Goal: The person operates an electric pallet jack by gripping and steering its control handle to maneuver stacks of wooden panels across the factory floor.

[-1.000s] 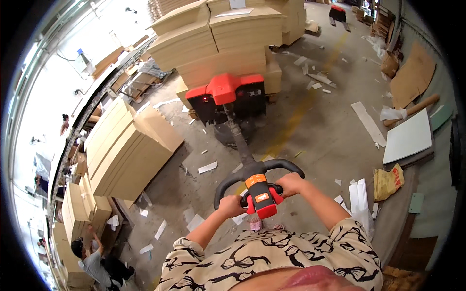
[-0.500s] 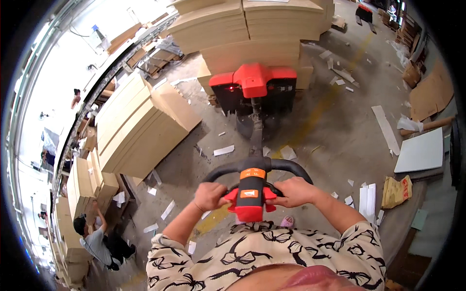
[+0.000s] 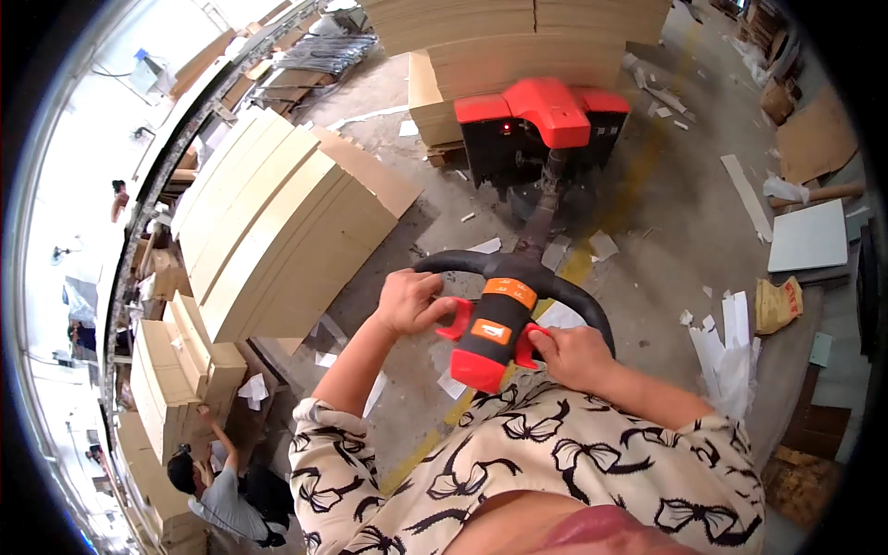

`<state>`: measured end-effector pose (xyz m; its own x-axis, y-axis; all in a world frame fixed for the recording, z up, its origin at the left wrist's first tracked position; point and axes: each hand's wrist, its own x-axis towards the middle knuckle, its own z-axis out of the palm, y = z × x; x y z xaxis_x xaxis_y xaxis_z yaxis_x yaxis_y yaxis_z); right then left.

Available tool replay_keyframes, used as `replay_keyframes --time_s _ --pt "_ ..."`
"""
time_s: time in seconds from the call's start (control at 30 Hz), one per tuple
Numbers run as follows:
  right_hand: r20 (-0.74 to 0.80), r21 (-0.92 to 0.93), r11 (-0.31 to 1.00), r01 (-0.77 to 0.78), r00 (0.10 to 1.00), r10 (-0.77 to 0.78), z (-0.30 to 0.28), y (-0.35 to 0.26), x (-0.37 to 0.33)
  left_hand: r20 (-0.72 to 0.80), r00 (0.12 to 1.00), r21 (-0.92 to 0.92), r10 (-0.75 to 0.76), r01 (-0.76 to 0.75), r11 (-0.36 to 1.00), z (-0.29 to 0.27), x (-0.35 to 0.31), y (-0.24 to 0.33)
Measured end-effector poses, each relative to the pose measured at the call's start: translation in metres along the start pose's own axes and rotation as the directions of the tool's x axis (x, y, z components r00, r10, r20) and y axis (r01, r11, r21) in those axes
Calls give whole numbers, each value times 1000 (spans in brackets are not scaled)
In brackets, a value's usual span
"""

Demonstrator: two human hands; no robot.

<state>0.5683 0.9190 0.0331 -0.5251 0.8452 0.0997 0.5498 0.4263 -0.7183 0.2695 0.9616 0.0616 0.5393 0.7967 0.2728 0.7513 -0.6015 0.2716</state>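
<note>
Red-and-black pallet truck (image 3: 541, 125) stands far ahead under stacked boards (image 3: 518, 37); left hand (image 3: 412, 301) and right hand (image 3: 573, 356) both grip its tiller handle (image 3: 495, 324).

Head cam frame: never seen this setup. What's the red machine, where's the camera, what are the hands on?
The camera sits on a person's head and looks down, so the patterned shirt at the bottom is their own chest. It is a fisheye lens, which is why straight edges bend near the rim.

The red and black machine is a powered pallet truck. Its long tiller runs back to a black loop handle with a red and orange control head.

The left hand grips the left side of the handle, thumb by a red control tab. The right hand grips the right side.

The truck sits against stacked tan boards. More board stacks stand to the left. Paper scraps litter the concrete floor. Another person crouches at lower left.
</note>
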Motion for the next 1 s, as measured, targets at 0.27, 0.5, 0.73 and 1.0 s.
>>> replay_keyframes --time_s 0.27,0.5,0.73,1.0 --pt "-207 -124 987 -103 975 75 47 -47 56 -64 998 4 17 -16 1000 -37 3 -79" --pt "-236 -97 990 -98 969 73 60 -67 111 -111 994 23 -9 11 1000 -52 15 -139" --pt "-231 -100 983 -153 965 127 53 -62 166 -252 964 48 -86 101 994 -51 50 -185" --pt "-151 -67 992 -111 984 100 19 -31 213 -304 931 -14 -203 209 978 -30 91 -211"
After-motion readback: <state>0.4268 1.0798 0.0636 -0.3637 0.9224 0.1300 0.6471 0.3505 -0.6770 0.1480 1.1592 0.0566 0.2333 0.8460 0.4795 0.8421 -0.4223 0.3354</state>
